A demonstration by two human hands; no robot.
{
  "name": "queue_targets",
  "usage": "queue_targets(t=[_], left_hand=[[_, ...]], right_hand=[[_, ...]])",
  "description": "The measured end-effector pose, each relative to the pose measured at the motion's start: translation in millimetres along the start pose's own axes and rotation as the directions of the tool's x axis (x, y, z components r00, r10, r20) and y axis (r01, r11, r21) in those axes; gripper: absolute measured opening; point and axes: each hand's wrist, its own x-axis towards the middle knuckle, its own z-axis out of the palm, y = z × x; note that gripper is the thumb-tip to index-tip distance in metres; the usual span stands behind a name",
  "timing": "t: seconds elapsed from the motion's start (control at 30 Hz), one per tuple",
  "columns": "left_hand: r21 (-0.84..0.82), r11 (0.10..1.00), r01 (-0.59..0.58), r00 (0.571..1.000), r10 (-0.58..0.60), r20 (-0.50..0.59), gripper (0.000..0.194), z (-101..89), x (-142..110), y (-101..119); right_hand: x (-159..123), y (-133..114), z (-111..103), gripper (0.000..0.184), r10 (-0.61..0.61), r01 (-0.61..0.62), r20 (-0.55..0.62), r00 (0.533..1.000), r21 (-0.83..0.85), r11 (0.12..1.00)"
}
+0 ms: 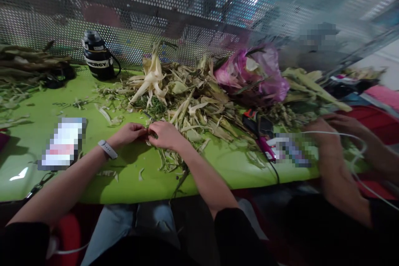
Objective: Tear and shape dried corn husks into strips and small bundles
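Note:
My left hand [130, 133], with a pale watch band on its wrist, has its fingertips pinched together just above the green tabletop [134, 178]. Against those fingertips, my right hand [164, 134] is closed too, its thumb and fingers curled in. Whatever sits between the two hands is too small and dark to make out. Right behind them spreads a heap of dried corn husks [199, 110], with a pale peeled-back husk bundle [152, 79] standing on it. Shredded husk strips lie beside and under my right hand.
A black bottle [98, 60] stands at the back left, and a blurred phone [64, 143] lies near my left forearm. Right of the heap are a pink plastic bag [252, 75] and a magenta tool [266, 147] with a cable. A co-worker's hands [327, 133] are at far right. A perforated metal panel [174, 20] closes off the back.

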Motion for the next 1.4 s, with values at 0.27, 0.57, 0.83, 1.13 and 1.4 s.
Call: queue_targets(t=[0.27, 0.57, 0.83, 1.13, 1.4], left_hand=[[0.008, 1.0, -0.005, 1.0, 0.005, 0.009, 0.027, 0.7, 1.6, -3.8], [0.023, 0.999, -0.024, 0.999, 0.024, 0.037, 0.032, -0.6, 1.8, -6.6], [0.062, 0.998, -0.018, 1.0, 0.017, 0.009, 0.03, -0.3, 1.8, -5.9], [-0.103, 0.994, 0.043, 0.998, -0.039, 0.04, 0.021, -2.0, 2.4, -6.6], [-0.262, 0.957, 0.124, 0.992, -0.113, 0.059, 0.018, -5.0, 0.2, -1.6]], right_hand=[[0.9, -2.7, 1.0, 0.018, 0.057, -0.06, 0.053, 0.997, 0.049, 0.997], [1.6, 0.3, 5.4, 0.021, 0.107, -0.109, 0.062, 0.992, 0.023, 0.994], [1.2, -2.0, 6.5, 0.026, 0.063, -0.058, 0.061, 0.996, -0.085, 0.995], [1.7, 3.1, 6.2, 0.019, 0.056, -0.055, 0.065, 0.996, -0.02, 0.998], [1.2, 6.7, 8.0, 0.014, 0.022, -0.025, 0.045, 0.999, 0.07, 0.997]])
